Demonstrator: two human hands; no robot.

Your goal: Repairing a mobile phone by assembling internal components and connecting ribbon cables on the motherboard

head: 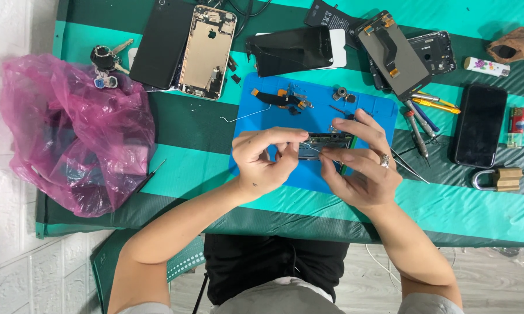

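Both my hands meet over a blue work mat (262,96) on a green striped table. My left hand (267,158) pinches the left end of a small opened phone frame (326,141) with exposed parts. My right hand (360,160), a ring on one finger, grips the frame's right side and holds a thin tool against it. The fingers hide most of the frame. On the mat behind lie a flex cable with orange connectors (282,97) and small round parts (340,93).
A pink plastic bag (70,134) sits at the left. Behind are a gold phone shell (206,49), dark screens (294,49), keys (106,64). At the right lie screwdrivers (419,116), tweezers (407,164), a black phone (480,125), a brass padlock (500,178), lighters (487,66).
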